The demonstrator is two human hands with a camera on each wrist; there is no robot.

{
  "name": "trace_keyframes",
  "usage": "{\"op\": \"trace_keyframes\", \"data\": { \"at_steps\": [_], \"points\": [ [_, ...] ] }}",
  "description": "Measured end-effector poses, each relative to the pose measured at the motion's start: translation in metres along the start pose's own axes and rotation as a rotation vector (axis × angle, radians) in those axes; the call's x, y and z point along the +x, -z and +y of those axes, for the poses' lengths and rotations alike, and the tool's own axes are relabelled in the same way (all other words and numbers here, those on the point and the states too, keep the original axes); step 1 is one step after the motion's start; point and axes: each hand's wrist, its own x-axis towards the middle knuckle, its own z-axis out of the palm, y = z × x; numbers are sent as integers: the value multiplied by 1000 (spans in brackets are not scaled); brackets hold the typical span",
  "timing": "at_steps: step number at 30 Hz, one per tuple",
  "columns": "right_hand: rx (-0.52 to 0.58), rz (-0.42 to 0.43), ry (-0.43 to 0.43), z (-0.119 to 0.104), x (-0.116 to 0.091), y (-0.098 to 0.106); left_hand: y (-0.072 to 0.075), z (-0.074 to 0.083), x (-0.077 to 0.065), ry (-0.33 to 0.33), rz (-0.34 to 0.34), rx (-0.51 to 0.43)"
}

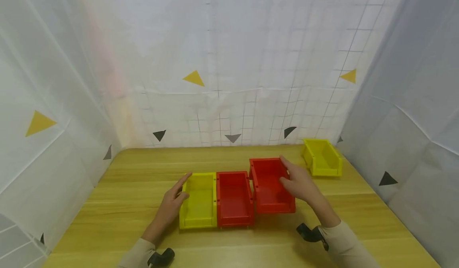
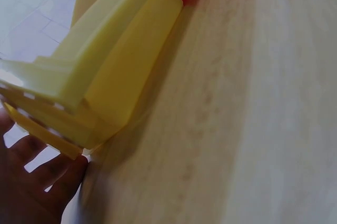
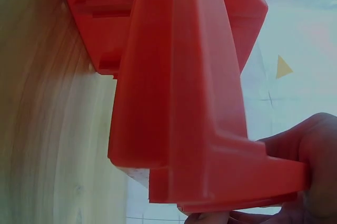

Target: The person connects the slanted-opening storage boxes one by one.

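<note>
My left hand [image 1: 168, 206] holds the left wall of a yellow storage bin [image 1: 199, 200], thumb at the rim and fingers along the outside. In the left wrist view those fingers [image 2: 68, 182] touch the bin close to the tabletop. Right beside it stands a red bin [image 1: 234, 204], side against side. With my right hand [image 1: 301, 182] I grip a second red bin [image 1: 270, 192] by its right wall, thumb over the rim. The right wrist view shows this bin [image 3: 205, 92] raised off the table, next to the middle red bin [image 3: 100, 23].
Another yellow bin [image 1: 324, 162] sits at the back right of the wooden table [image 1: 143, 164]. White sheets with yellow and dark triangles [image 1: 233, 137] hang behind the table and along both sides. A dark wrist camera [image 1: 310, 233] is on each forearm.
</note>
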Motion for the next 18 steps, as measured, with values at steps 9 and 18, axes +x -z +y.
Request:
{"op": "trace_keyframes", "data": {
  "at_steps": [9, 18],
  "points": [
    [-14, -11, -5, 2, 1, -2, 0, -2, 1, 5, 3, 7],
    [-15, -9, 39, 4, 1, -5, 0, -1, 1, -9, 4, 14]
  ]
}}
